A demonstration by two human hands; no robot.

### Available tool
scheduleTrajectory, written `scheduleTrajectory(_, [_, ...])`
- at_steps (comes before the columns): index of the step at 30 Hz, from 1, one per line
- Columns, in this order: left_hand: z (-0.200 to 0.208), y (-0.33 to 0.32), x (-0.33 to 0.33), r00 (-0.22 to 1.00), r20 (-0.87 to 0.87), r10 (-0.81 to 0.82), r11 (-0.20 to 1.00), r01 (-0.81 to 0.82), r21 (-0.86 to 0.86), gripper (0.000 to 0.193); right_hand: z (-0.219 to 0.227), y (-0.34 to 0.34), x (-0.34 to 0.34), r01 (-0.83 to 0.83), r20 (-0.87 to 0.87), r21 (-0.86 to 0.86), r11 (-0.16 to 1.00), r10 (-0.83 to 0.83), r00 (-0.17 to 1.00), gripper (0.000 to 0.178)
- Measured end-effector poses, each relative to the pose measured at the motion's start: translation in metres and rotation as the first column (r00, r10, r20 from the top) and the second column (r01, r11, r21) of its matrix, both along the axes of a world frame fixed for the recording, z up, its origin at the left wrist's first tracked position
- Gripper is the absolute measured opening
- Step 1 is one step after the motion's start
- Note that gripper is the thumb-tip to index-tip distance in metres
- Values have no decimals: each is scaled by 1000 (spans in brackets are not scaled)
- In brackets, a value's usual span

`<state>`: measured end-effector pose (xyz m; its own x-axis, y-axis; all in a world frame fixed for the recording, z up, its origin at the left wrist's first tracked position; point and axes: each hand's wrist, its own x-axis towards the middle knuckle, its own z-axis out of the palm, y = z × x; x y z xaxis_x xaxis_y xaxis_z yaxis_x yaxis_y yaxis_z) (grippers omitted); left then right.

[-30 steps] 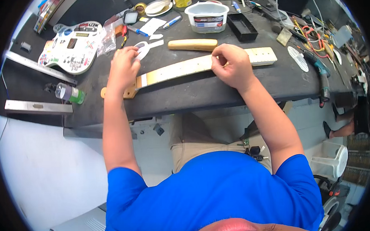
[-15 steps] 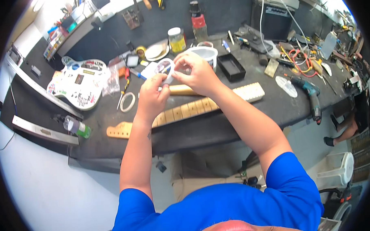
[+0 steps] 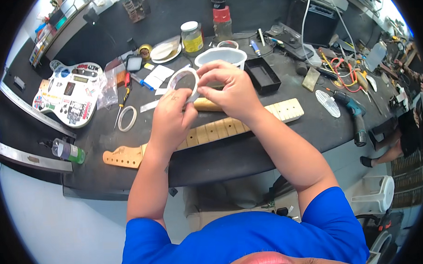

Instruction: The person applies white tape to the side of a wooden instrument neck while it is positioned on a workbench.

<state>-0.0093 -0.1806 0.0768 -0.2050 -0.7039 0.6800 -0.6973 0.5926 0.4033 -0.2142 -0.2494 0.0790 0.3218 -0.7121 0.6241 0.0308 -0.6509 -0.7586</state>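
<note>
A white roll of tape (image 3: 194,88) is held up over the bench, its ring facing me. My left hand (image 3: 172,110) grips its lower left side, thumb and fingers closed on it. Curled at the roll's right edge are the thumb and fingers of my right hand (image 3: 228,87); whether a loose tape end lies between them is too small to see. Below the hands lies a guitar neck (image 3: 209,132) with a pale fretboard, its headstock to the left, partly covered by my left wrist. Behind it shows a wooden piece (image 3: 207,104), mostly hidden by my hands.
A sticker-covered guitar body (image 3: 72,92) lies at left, near another tape roll (image 3: 127,118) and a green bottle (image 3: 68,151). Behind my right hand stand a white tub (image 3: 220,56) and black tray (image 3: 263,75). A cordless drill (image 3: 355,113) rests at right; a person's legs (image 3: 384,154) show beyond.
The roll has turned to show more of its open ring. My left hand sits slightly lower left, and my right fingers stay by the roll's edge. The whole view has shifted a little.
</note>
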Motion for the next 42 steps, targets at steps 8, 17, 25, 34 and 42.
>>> scheduleTrajectory(8, [-1,6,-6,997,-81,-6,999,10,42,20,3,7,-3,61,-50,-114,992,-67,997,8])
scheduleTrajectory(17, [-2,4,-3,997,-67,-28,999,31,36,22,4,6,-2,85,-45,-162,983,-94,995,13])
scheduleTrajectory(25, [-1,5,-3,991,-127,-32,994,44,98,25,1,4,-2,74,-51,-180,981,-85,995,11])
scheduleTrajectory(34, [-6,1,-3,995,-39,-97,994,99,48,22,1,1,-9,65,-144,-234,970,-101,984,8])
scheduleTrajectory(42, [-4,6,-20,976,-218,-5,964,63,260,20,-14,-9,-2,198,-174,-400,895,-286,942,10])
